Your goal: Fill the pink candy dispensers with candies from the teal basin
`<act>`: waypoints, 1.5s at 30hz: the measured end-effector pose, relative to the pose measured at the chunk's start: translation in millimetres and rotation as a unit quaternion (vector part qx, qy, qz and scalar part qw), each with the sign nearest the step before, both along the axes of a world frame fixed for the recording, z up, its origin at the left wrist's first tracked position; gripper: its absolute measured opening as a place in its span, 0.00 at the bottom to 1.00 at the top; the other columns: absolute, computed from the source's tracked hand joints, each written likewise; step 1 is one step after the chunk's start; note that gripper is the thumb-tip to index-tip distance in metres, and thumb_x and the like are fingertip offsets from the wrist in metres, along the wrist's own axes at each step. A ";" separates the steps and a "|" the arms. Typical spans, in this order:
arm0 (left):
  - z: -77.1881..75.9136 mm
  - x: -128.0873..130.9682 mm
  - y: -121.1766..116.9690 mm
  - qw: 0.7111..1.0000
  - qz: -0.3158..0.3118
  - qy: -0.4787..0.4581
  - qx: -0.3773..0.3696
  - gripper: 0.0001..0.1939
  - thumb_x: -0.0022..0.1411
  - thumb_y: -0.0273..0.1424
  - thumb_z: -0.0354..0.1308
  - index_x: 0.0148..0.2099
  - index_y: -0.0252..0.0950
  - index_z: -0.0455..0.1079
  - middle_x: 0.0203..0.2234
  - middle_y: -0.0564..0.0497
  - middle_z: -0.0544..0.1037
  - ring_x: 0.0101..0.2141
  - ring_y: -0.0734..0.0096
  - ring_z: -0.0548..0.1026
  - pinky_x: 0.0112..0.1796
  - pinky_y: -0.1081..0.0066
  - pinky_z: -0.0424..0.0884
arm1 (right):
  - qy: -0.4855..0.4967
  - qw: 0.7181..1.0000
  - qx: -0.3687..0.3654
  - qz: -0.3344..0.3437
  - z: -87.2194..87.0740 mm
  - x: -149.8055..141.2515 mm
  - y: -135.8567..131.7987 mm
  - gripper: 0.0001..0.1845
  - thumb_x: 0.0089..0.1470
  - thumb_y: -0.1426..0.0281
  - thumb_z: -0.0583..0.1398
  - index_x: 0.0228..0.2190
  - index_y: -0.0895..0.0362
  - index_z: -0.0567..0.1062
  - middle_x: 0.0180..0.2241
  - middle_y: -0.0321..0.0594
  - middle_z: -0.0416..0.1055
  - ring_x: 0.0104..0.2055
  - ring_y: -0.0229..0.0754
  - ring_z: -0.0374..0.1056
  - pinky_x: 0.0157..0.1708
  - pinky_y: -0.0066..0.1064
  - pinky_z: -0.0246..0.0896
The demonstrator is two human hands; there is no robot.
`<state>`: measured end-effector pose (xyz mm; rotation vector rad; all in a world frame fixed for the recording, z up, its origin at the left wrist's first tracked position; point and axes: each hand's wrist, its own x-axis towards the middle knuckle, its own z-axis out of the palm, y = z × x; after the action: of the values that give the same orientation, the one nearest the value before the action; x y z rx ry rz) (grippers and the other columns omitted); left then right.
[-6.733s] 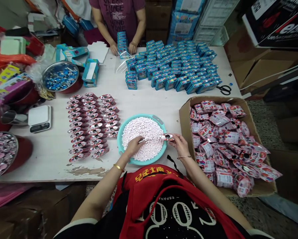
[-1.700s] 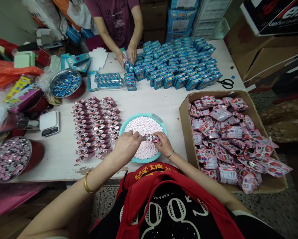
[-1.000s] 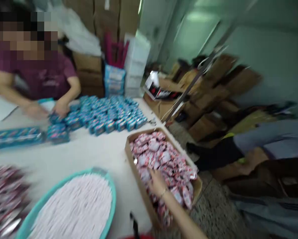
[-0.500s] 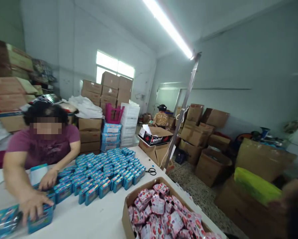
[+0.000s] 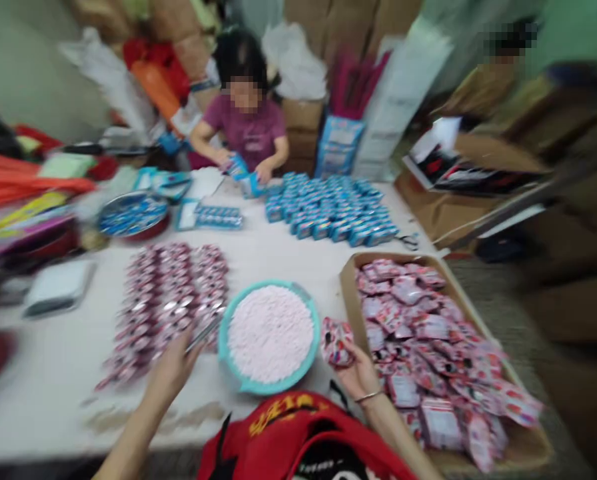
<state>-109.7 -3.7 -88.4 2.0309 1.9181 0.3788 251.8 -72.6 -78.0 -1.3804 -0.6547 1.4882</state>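
My left hand [image 5: 176, 363] is closed round a thin, shiny metal tool [image 5: 204, 333]; blur hides its exact kind. Its tip lies by the left rim of a turquoise basin [image 5: 222, 337] heaped with small whitish pieces [image 5: 271, 333]. To the right of the basin, my right hand [image 5: 361, 373] grips a pink printed packet [image 5: 336, 341]. Beyond my left hand, rows of pink packets [image 5: 173, 287] stand packed together. A cardboard box [image 5: 349, 283] beside my right hand is full of similar loose pink packets [image 5: 428, 333].
Across the white table [image 5: 258, 250] a co-worker [image 5: 251, 130] handles a blue pack [image 5: 238, 167]. Blue boxes [image 5: 328, 207] stand in rows there, with scissors [image 5: 407, 241] beside them. A bowl of blue packets [image 5: 133, 217] is at the left. Red cloth [image 5: 278, 440] covers my front.
My view has swung down and left onto the table, bringing the basin, the pink rows and both my hands into sight. The co-worker now holds up a blue pack.
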 end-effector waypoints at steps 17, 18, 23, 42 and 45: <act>-42.1 41.2 -31.6 0.939 -0.191 0.125 -0.257 0.14 0.67 0.36 0.46 0.48 0.37 0.67 0.42 0.43 0.72 0.42 0.58 0.74 0.40 0.65 0.68 | 0.083 0.993 -0.086 0.001 -12.6 20.4 10.6 0.26 0.37 0.65 0.73 0.39 0.52 0.71 0.38 0.36 0.77 0.36 0.42 0.74 0.33 0.34 0.72; -45.6 45.2 -31.1 0.939 -0.180 0.127 -0.262 0.13 0.67 0.34 0.46 0.48 0.36 0.68 0.42 0.42 0.72 0.41 0.58 0.74 0.40 0.64 0.67 | 0.076 0.993 -0.085 0.007 -12.8 19.6 11.4 0.25 0.36 0.65 0.73 0.37 0.53 0.72 0.37 0.37 0.77 0.36 0.42 0.74 0.34 0.34 0.72; -76.1 104.6 -23.9 0.954 -0.138 0.070 -0.258 0.12 0.67 0.30 0.44 0.47 0.34 0.66 0.43 0.42 0.72 0.44 0.60 0.73 0.42 0.65 0.67 | 0.030 0.997 -0.070 0.020 -14.3 9.6 19.3 0.27 0.34 0.64 0.74 0.37 0.51 0.72 0.37 0.35 0.77 0.38 0.43 0.74 0.42 0.38 0.70; 12.7 68.6 -2.8 0.960 -0.256 -0.065 -0.094 0.15 0.68 0.38 0.46 0.51 0.38 0.65 0.38 0.48 0.73 0.40 0.67 0.73 0.39 0.69 0.68 | -0.355 0.900 0.201 0.156 -51.9 -6.7 37.0 0.13 0.51 0.68 0.62 0.40 0.53 0.71 0.40 0.42 0.73 0.43 0.48 0.68 0.42 0.39 0.65; 42.3 81.7 5.3 0.954 -0.282 0.034 -0.097 0.13 0.68 0.36 0.46 0.47 0.37 0.68 0.37 0.47 0.73 0.39 0.66 0.73 0.37 0.69 0.68 | -0.362 0.885 0.232 0.180 -54.1 -16.9 36.3 0.14 0.51 0.71 0.60 0.42 0.52 0.70 0.42 0.43 0.72 0.46 0.49 0.67 0.45 0.42 0.65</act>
<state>-28.0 1.6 -46.1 2.3485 1.2559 -0.0231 234.9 -36.3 -132.1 -1.4551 -1.6985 0.9303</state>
